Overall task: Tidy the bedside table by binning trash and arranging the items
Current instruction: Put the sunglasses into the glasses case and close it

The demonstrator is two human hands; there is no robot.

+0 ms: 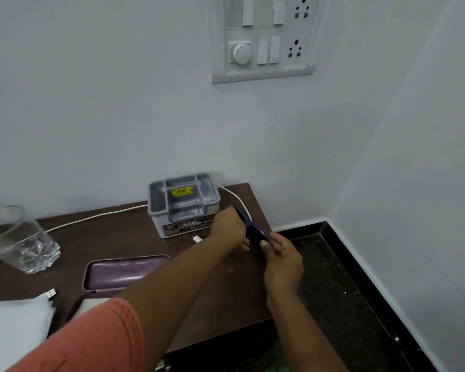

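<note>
A dark blue flat item (253,229), like a phone, is held on edge at the right end of the brown bedside table (134,237). My left hand (227,224) grips its far end and my right hand (282,260) grips its near end. Just left of it stands a grey plastic organiser box (183,204) with a yellow sticker. A white cable (91,217) runs along the wall behind the box and curves past the blue item; one white plug (197,239) lies in front of the box.
A glass of water (19,241) stands at the table's left. A purple case (124,271) lies near the front, white papers (14,328) and a USB plug (51,293) at lower left. A switchboard (263,38) is on the wall; dark floor (341,291) lies to the right.
</note>
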